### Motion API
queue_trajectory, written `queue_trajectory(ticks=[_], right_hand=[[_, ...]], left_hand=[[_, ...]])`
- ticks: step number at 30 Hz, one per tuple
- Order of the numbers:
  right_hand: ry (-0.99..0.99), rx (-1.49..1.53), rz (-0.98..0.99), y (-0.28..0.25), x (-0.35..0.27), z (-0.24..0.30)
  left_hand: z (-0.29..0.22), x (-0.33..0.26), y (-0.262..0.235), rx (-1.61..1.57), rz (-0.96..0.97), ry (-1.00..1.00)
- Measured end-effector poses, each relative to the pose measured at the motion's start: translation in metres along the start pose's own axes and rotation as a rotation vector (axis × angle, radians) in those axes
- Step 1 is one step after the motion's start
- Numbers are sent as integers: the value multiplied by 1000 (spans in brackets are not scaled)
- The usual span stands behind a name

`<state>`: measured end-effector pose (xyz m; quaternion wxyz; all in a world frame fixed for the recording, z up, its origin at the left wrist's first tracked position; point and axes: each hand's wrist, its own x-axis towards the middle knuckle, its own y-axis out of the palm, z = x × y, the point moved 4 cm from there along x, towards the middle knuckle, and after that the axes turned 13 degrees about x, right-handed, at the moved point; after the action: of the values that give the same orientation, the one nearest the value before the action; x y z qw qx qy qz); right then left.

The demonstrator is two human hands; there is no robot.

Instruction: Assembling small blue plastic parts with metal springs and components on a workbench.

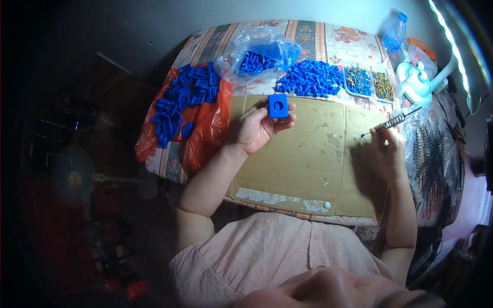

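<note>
My left hand (259, 126) grips a blue plastic block (278, 106) with a round hole in its face, raised over the far part of a cardboard sheet (292, 154). To the right, my right hand (387, 143) pinches a black coil spring (394, 121) on a thin rod. One end of the rod sticks out past the spring at the upper right; a small dark tip (364, 135) shows at the other end, left of my fingers. The two hands are well apart. My fingers partly hide the rod's middle.
Blue blocks (195, 84) lie on a red plastic bag (213, 128) at left. Behind are a clear bag (231, 64) of blue parts, a blue pile (310, 77) and a tray (359, 95) of brass-coloured pieces. At right are black springs (431, 154), a lamp (413, 82) and a bottle (394, 33).
</note>
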<state>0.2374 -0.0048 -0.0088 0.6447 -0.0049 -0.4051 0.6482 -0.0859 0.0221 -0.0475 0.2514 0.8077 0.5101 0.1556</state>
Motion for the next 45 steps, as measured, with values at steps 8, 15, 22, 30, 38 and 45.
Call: queue_trajectory(ticks=[8, 15, 22, 30, 38, 45], right_hand=[[9, 19, -1, 0, 2, -4], [-27, 10, -12, 2, 2, -4], [2, 4, -4, 0, 1, -6], [-5, 18, -22, 0, 2, -2], [-64, -46, 2, 0, 4, 4], [-37, -14, -5, -1, 4, -2]], left_hand=[[-3, 4, 0, 17, -1, 10], [-5, 3, 4, 97, -18, 25], [-4, 3, 3, 66, -18, 33], [-46, -9, -11, 988, -311, 313], [-64, -19, 0, 1797, -487, 390], [-58, -20, -1, 1986, -419, 313]])
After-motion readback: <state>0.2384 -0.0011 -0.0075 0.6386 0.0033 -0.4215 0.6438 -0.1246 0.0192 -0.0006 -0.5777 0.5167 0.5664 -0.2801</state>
